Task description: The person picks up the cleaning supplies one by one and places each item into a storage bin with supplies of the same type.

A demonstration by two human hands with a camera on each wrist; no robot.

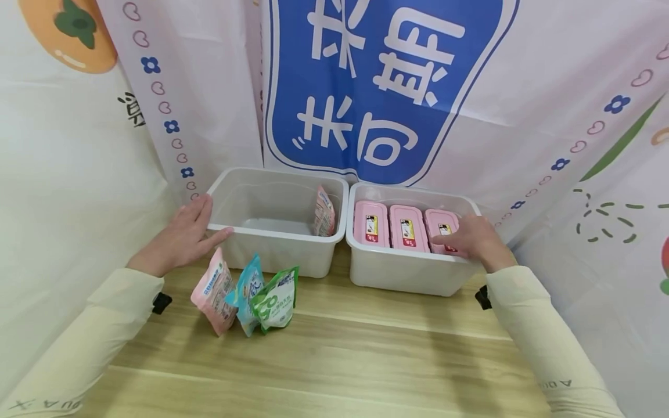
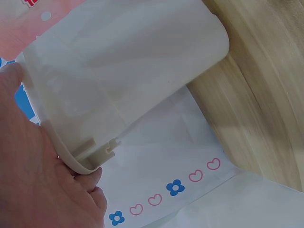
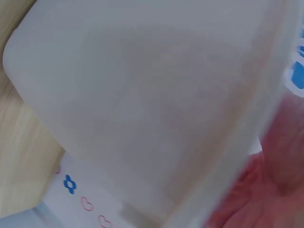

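My left hand [image 1: 180, 235] grips the front left corner of a white plastic bin [image 1: 277, 255]; the left wrist view shows fingers [image 2: 90, 180] curled under its rim. My right hand [image 1: 470, 238] reaches over the front right corner of a second white bin [image 1: 402, 276], its thumb over the rightmost pink-lidded box [image 1: 441, 217]. Its other fingers are mostly hidden, so I cannot tell whether they grip the box. Another two pink-lidded boxes [image 1: 372, 223] [image 1: 409, 226] stand beside it in that bin. One pink pouch [image 1: 324, 213] leans inside the left bin's right wall.
Before the left bin, a pink pouch [image 1: 215, 293], a blue pouch [image 1: 250, 293] and a green pouch [image 1: 277, 302] stand close together on the wooden table [image 1: 334, 366]. A printed white cloth [image 1: 209, 104] hangs behind the bins and along both sides.
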